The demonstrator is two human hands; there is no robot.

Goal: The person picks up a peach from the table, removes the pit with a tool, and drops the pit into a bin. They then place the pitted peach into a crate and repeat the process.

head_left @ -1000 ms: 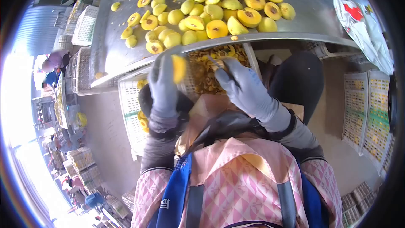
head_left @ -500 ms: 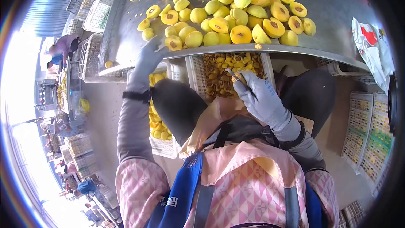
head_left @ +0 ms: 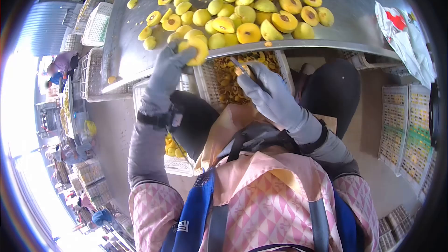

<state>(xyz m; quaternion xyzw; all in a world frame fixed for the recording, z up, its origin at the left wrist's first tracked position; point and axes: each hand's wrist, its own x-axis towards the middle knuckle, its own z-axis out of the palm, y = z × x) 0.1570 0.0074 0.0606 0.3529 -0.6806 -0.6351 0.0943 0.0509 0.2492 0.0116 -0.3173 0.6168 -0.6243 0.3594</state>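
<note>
My gloved left hand [head_left: 167,75] is closed on a halved yellow peach [head_left: 199,52] at the front edge of the metal table [head_left: 126,60]. A dark hollow shows near the middle of that half. In my gloved right hand [head_left: 275,95] is a small pitting tool [head_left: 240,69] with a wooden-looking handle and a short metal end. It points up and left, apart from the fruit. Beyond my hands lies a heap of peach halves [head_left: 247,14], several with brown pit centres facing up. Under the tool, a crate [head_left: 205,81] contains brown pits and yellow scraps.
Beside my left knee stands a white crate [head_left: 179,165] of yellow peach pieces. A white plastic bag [head_left: 403,42] hangs over the table's right side. Stacked crates [head_left: 406,130] stand at right, and more crates [head_left: 95,77] at left. Other people work far left.
My left hand has picked up a peach half from the heap's near left edge and turned inward with it. My right hand still holds the tool. The view has shifted slightly.
</note>
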